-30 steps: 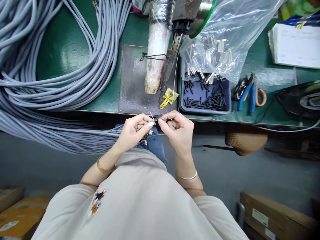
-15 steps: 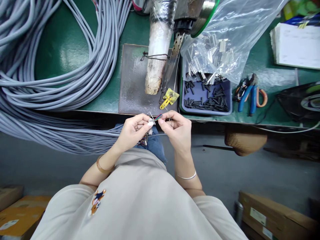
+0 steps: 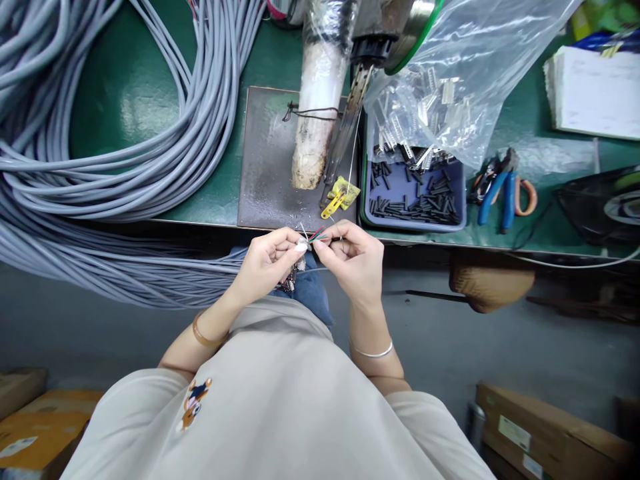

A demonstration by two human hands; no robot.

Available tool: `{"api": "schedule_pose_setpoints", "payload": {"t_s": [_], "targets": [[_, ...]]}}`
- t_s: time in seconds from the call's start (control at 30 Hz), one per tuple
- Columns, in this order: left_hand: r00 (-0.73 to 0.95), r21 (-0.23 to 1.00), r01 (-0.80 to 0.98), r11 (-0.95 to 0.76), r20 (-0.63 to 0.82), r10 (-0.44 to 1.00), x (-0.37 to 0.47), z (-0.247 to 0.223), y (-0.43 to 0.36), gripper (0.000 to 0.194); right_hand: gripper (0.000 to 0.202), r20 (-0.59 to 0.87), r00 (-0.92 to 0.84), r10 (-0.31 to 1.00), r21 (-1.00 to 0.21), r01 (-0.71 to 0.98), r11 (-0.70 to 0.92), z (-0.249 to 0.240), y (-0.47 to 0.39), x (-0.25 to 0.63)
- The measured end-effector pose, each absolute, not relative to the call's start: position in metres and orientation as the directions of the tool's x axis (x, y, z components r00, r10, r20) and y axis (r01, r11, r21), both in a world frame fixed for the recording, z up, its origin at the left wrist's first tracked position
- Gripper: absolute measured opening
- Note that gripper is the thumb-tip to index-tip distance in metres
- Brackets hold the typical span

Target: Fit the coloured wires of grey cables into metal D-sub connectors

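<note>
Through the head view, I have both bare hands close together over the lap, just in front of the edge of the green bench (image 3: 135, 100). My left hand (image 3: 267, 263) is narrowed to a pinch, thumb against fingers, on a cable end (image 3: 305, 243) that the fingers mostly hide. Thin coloured wires (image 3: 317, 235) – red and green among them – spread from it toward my right hand (image 3: 355, 260), whose thumb and forefinger are closed on them. I can't tell exactly which strands that pinch takes in.

Past the fingertips I see a dark plate (image 3: 265, 160) on the bench, with a wrapped white cylinder (image 3: 319, 87) above it and a yellow clip (image 3: 333, 205) near the plate's front corner. Right of the plate sits a blue-violet tray (image 3: 415, 226) holding short black pieces (image 3: 435, 208); a clear plastic bag (image 3: 500, 60) with metal parts in it overlaps the tray's back. Blue-handled pliers (image 3: 509, 197) lie beside the tray, and farther off I have a stack of paper (image 3: 597, 90).

To my left, thick grey cables (image 3: 200, 180) loop over the bench – more run below its edge toward the lap. Cardboard boxes (image 3: 555, 433) stand low at both sides.
</note>
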State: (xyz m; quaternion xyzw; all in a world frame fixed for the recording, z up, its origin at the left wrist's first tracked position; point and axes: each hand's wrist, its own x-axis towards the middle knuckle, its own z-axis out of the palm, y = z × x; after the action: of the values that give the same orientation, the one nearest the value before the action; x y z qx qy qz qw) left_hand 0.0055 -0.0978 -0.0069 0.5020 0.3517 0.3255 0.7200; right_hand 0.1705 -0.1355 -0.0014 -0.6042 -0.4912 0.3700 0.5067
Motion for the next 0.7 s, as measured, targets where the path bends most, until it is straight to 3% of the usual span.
{"api": "schedule_pose_setpoints", "payload": {"t_s": [0.1, 0.33, 0.7], "targets": [[0.540, 0.956, -0.120, 0.269, -0.165, 0.826, 0.0053, -0.0054, -0.0978, 0.038, 0.008, 0.117, 0.240, 0.964, -0.959, 0.280, 0.047, -0.0021, -0.1362, 0.1696], [0.534, 0.954, -0.101, 0.283, -0.188, 0.825, 0.0058, -0.0038, -0.0971, 0.044, 0.013, -0.029, 0.224, 0.974, -0.987, 0.146, -0.063, -0.0025, -0.1332, 0.1706], [0.536, 0.946, -0.110, 0.306, -0.202, 0.819, 0.0043, -0.0055, -0.0964, 0.045, 0.012, -0.022, 0.212, 0.977, -0.988, 0.147, -0.054, -0.0053, -0.1318, 0.1704]]}}
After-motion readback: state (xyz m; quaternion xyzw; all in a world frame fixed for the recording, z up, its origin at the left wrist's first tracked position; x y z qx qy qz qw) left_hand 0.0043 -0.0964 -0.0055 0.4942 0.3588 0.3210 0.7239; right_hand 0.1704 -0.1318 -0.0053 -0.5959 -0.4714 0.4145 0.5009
